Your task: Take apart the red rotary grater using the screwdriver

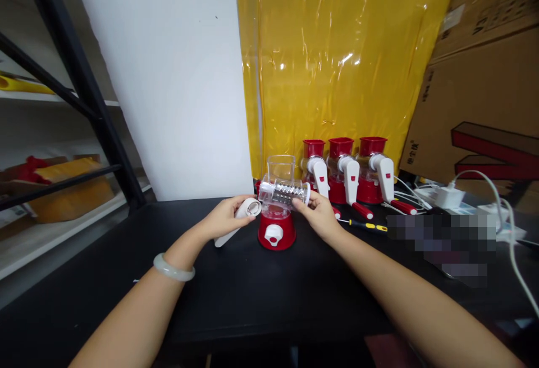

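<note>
A rotary grater (277,230) with a red base, a white knob and a clear upper body stands on the black table. My right hand (319,216) is closed around the right end of a metal grater drum (290,193), which lies across the front of the clear body. Whether the drum sits inside the body or just before it, I cannot tell. To the left of the grater, my left hand (227,216) grips a white crank handle (249,209), its round socket facing right towards the body. The crank's lower end slants down to the left.
Three assembled red-and-white rotary graters (342,171) line the back right. A yellow-and-black screwdriver (368,226) lies before them. Further right are white chargers and cables (450,195) and a blurred-out patch. A large cardboard box (480,93) stands behind, a shelf rack (92,110) at left.
</note>
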A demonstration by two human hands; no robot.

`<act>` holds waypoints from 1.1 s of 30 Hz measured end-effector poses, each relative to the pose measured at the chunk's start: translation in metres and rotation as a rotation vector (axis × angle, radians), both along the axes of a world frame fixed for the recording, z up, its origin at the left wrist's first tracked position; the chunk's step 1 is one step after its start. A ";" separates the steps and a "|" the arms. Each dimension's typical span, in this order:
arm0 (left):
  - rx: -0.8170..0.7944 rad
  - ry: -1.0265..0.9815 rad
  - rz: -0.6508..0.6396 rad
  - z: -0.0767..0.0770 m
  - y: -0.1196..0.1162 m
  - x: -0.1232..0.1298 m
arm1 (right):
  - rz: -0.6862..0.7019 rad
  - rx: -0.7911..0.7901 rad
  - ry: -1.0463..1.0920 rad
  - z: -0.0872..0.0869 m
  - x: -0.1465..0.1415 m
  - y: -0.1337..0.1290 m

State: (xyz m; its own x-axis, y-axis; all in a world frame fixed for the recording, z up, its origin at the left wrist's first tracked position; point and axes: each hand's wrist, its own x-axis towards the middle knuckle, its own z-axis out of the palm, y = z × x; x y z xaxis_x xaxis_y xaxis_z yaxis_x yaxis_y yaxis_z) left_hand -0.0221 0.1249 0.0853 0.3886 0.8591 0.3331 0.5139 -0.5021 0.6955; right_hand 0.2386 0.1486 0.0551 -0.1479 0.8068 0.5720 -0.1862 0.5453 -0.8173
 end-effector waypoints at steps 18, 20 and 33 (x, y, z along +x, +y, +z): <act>0.024 0.453 0.264 -0.032 0.013 -0.003 | -0.641 0.027 -0.004 0.039 0.052 0.016; 0.026 0.450 0.257 -0.034 0.014 -0.002 | -0.749 0.088 -0.084 0.054 0.066 0.019; 0.276 0.367 0.307 0.011 0.102 -0.004 | -0.543 0.319 -1.224 0.140 -0.005 0.119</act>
State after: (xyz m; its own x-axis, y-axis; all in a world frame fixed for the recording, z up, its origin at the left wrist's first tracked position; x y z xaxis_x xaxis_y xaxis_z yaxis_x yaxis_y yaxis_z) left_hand -0.0257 0.2271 0.0963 0.2674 0.8509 0.4521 0.8491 -0.4299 0.3069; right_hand 0.2337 0.2675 0.1949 -0.3979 0.7842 0.4761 0.8498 0.5106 -0.1308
